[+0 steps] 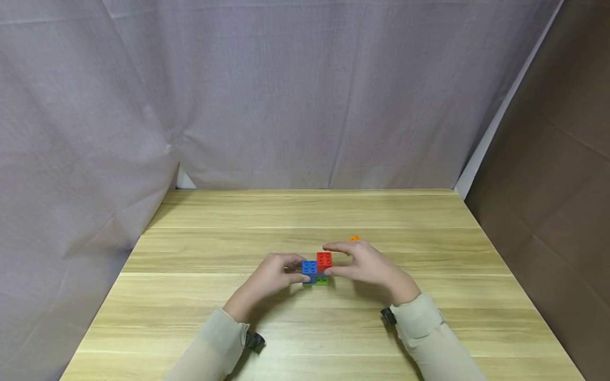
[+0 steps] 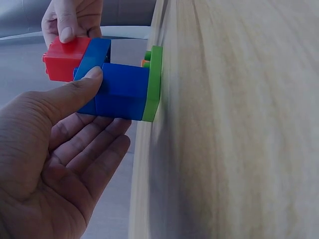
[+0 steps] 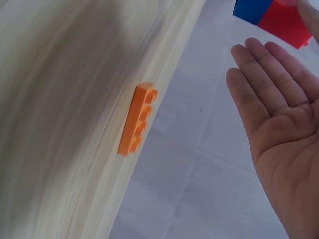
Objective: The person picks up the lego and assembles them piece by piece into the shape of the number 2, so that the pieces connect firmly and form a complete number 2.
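A small stack of toy building bricks stands near the middle of the table. It has a thin green brick at the base, a lower blue brick, an upper blue brick and a red brick on top at the right. My left hand pinches the blue bricks, thumb at the front and fingers behind. At the red brick, the thumb of my right hand touches its front. The right hand's other fingers are nearly straight and look apart from it. Whether the green base touches the table is hard to tell.
An orange brick with a row of studs lies on the wooden table, behind the right hand and partly hidden by it in the head view. Grey cloth hangs behind the table, and a brown panel borders its right side.
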The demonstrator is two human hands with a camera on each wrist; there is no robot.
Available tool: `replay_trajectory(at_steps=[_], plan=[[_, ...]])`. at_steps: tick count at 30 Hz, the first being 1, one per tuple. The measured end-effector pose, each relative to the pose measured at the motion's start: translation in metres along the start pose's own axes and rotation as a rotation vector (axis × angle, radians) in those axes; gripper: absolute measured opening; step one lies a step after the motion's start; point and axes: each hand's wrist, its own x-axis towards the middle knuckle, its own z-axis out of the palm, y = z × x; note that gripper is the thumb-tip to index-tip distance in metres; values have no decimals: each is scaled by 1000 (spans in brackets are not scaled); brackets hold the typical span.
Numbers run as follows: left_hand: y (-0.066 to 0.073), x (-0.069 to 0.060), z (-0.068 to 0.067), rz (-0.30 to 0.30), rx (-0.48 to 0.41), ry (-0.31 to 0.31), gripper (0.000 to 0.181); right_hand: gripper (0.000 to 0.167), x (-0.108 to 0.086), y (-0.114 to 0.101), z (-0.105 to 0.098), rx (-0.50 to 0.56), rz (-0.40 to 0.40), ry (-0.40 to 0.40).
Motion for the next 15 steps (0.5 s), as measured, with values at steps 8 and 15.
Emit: replay_trajectory(at_steps=[8, 15], plan=[[-2, 0, 1, -13, 11, -5, 31, 64, -9, 14, -13, 54, 63, 8], [-1, 1, 1, -30, 20, -6, 34, 58, -9, 35, -20, -37, 159, 18]])
